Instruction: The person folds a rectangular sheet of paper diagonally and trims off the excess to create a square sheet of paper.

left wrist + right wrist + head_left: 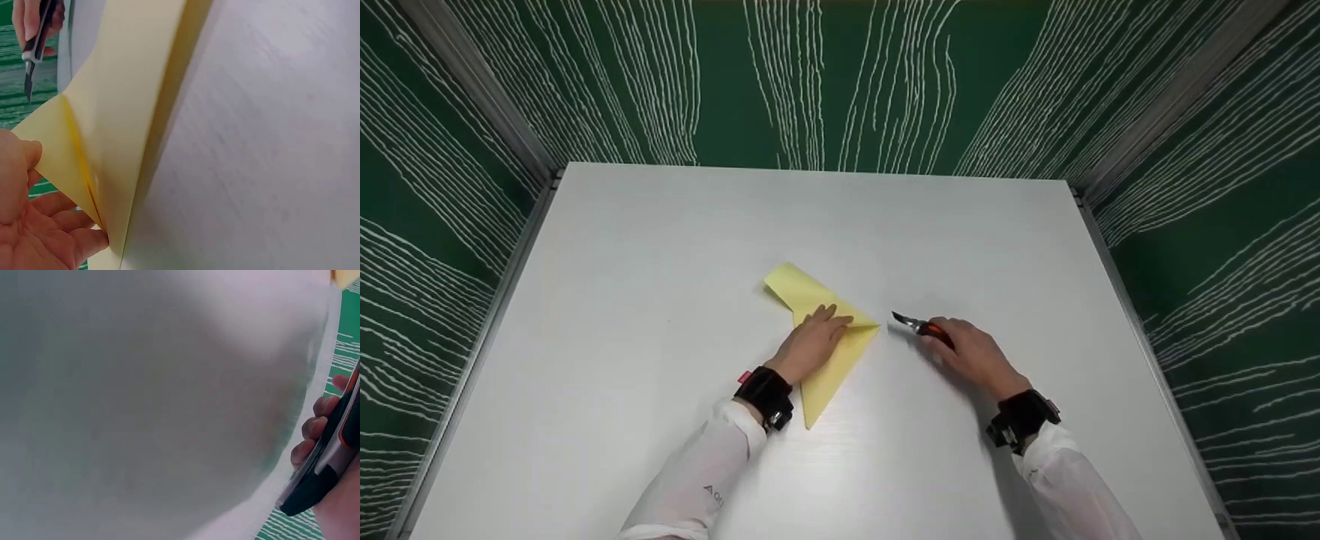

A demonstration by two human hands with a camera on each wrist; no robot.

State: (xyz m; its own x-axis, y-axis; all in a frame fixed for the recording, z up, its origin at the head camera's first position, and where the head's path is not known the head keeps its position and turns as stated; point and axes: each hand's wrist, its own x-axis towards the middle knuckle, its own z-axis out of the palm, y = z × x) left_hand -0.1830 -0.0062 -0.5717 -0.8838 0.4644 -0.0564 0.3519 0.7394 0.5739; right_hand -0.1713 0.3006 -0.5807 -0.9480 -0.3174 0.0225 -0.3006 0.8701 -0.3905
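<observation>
1. Folded yellow paper (832,367) lies mid-desk (675,247) beneath a left hand (812,345), its fingers loosely spread.
2. The right hand (971,352) grips a knife (924,328), blade out, near the paper.
3. Folding looks done; any cutting appears left.

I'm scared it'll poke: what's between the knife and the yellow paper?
Only a narrow strip of bare white table shows between the knife and the yellow paper, in the head view.

This looks like a lab booth: a white bench (660,225) fills the middle of the frame, metal posts (480,79) stand at upper left and upper right, and green panels (726,90) with wavy white lines enclose three sides.
</observation>
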